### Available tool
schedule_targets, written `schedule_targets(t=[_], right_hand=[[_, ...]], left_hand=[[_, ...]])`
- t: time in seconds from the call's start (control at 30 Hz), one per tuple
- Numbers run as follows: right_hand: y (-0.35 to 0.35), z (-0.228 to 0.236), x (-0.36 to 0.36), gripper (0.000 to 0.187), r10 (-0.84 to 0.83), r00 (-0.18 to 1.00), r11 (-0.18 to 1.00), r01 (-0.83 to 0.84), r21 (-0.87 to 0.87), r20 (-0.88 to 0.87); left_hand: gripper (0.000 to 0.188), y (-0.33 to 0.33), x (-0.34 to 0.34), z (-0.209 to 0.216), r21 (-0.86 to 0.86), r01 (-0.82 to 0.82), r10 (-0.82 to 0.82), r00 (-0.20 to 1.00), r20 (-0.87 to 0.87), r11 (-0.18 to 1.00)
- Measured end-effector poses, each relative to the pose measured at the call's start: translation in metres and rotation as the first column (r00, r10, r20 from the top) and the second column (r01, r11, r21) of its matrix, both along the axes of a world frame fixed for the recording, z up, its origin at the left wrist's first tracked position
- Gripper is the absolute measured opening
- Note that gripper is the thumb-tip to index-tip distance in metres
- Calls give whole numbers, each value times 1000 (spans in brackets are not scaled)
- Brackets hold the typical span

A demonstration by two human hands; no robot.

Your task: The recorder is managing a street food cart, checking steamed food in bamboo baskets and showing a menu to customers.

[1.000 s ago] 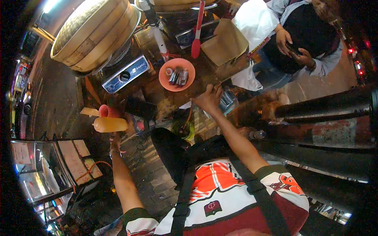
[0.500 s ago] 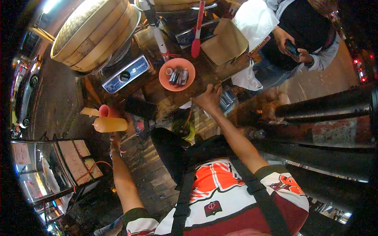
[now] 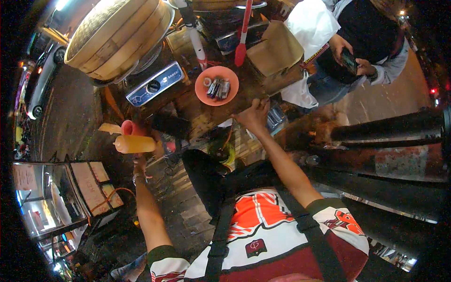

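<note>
My right hand (image 3: pixel 254 115) rests at the near edge of the wooden table (image 3: pixel 188 113), thumb spread to the left and fingers bent over the edge, holding nothing I can see. Just beyond it stands a pink bowl (image 3: pixel 202 95) with small packets and a roll in it. My left hand (image 3: pixel 139 162) is at the left, right behind a yellow squeeze bottle (image 3: pixel 135 144). The bottle covers its fingers, so its grip does not show. A red bottle or cup (image 3: pixel 129 127) sits against the yellow one.
A large bamboo steamer (image 3: pixel 120 42) stands beyond a stove with a blue control panel (image 3: pixel 155 84). Red tongs (image 3: pixel 240 54) and an open brown carton (image 3: pixel 276 49) lie farther right. Across the corner, a person (image 3: pixel 371 51) holds a phone. Dark pipes (image 3: pixel 385 131) run at my right.
The view has turned a little, so the table things sit slightly farther right. A car on the left road has moved up the picture. Both hands keep their places.
</note>
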State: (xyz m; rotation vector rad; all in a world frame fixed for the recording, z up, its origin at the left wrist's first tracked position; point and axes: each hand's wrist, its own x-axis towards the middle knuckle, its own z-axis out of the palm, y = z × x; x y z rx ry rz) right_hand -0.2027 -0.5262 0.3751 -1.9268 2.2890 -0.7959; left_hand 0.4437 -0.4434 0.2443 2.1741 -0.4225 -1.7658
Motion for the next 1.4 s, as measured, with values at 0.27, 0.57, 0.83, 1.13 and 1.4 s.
schedule_targets(t=[0.27, 0.57, 0.83, 1.13, 1.4], right_hand=[[6, 23, 14, 106, 56, 998, 998, -56, -40, -13], [0, -8, -7, 110, 6, 1000, 999, -7, 42, 10], [-1, 2, 2, 109, 12, 999, 992, -15, 126, 29], [11, 18, 5, 102, -53, 998, 994, 55, 91, -22], [11, 26, 26, 90, 26, 998, 1000, -25, 19, -49]], left_hand=[[54, 9, 21, -30, -139, 106, -4, 808, 590, 985], [71, -15, -71, 47, -36, -375, 371, 893, 253, 926], [54, -6, -20, 34, 54, 65, -60, 995, -76, 996], [84, -9, -29, -15, -54, -246, 252, 939, 233, 968], [83, 13, 5, 0, 17, -360, 354, 924, 145, 933]])
